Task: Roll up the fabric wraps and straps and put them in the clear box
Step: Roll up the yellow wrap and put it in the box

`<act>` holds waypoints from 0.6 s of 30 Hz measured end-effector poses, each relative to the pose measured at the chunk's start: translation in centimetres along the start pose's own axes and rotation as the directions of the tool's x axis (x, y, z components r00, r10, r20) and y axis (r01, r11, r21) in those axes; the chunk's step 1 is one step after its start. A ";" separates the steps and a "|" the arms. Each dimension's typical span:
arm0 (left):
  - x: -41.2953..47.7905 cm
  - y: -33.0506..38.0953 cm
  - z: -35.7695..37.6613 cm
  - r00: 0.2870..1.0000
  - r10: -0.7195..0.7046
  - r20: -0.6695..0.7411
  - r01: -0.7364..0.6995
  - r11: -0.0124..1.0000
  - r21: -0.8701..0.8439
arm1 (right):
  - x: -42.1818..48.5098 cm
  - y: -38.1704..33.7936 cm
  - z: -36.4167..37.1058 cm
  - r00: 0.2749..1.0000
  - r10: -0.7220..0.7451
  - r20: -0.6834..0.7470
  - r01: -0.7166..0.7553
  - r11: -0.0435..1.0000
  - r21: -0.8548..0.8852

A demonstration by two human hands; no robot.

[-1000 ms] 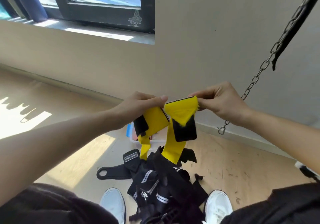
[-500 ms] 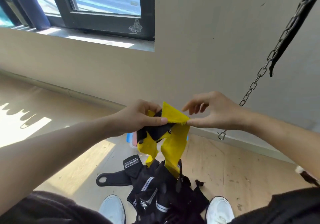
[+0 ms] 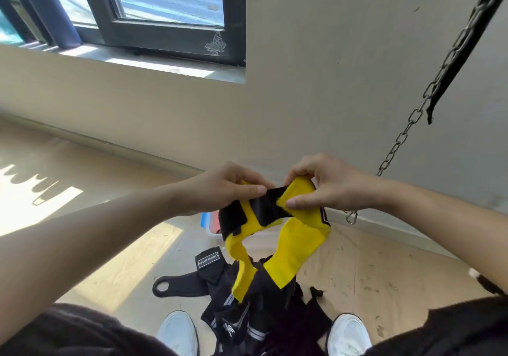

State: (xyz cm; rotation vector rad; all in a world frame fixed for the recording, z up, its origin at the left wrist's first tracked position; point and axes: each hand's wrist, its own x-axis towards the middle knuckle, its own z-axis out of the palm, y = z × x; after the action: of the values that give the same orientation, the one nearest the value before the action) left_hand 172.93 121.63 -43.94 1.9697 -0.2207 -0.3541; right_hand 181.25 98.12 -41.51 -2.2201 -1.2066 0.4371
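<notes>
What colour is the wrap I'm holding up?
Yellow with black patches, the wrap shows clearly in the head view.

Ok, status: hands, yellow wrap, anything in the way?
Left hand and right hand both pinch the yellow wrap, held up. Not rolled yet; tails hang over black straps on floor. Clear box mostly hidden behind it.

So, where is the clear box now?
Head view, centre: the clear box sits on the floor, mostly hidden behind the yellow wrap below the left hand.
</notes>
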 end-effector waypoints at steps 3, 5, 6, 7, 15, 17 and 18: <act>0.1 -0.9 -0.2 0.999 -0.024 -0.023 0.023 0.999 -0.037 | -0.2 0.2 -0.5 0.996 0.041 0.078 -0.042 0.999 0.014; 0.1 -1.3 -0.5 0.995 -0.065 -0.070 0.062 0.997 -0.043 | -0.6 0.4 -0.7 0.992 0.050 0.119 -0.058 0.996 0.064; 0.1 -1.4 -0.7 0.992 -0.090 -0.088 0.086 0.995 -0.047 | -0.8 0.5 -0.8 0.989 0.049 0.137 -0.065 0.991 0.114; 0.0 -1.4 -0.9 0.989 -0.111 -0.094 0.106 0.993 -0.054 | -1.1 0.7 -0.9 0.986 0.043 0.158 -0.071 0.982 0.173; -0.2 -1.5 -1.8 0.980 -0.106 -0.169 0.102 0.994 -0.029 | -1.2 2.3 -2.3 0.995 0.040 0.093 -0.096 0.670 0.736; -0.3 -1.3 -1.7 0.987 -0.069 -0.146 0.058 0.995 -0.076 | -0.8 2.4 -1.9 0.995 0.058 0.083 -0.101 0.624 0.775; -0.3 -1.1 -1.5 0.990 -0.052 -0.131 0.039 0.994 -0.103 | -0.6 2.5 -1.6 0.993 0.067 0.096 -0.117 0.628 0.769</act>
State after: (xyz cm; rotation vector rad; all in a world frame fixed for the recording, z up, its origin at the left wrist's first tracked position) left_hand 173.13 123.45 -44.27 1.8927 -0.0709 -0.2569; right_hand 183.37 96.01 -41.84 -1.5007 -0.7044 0.8821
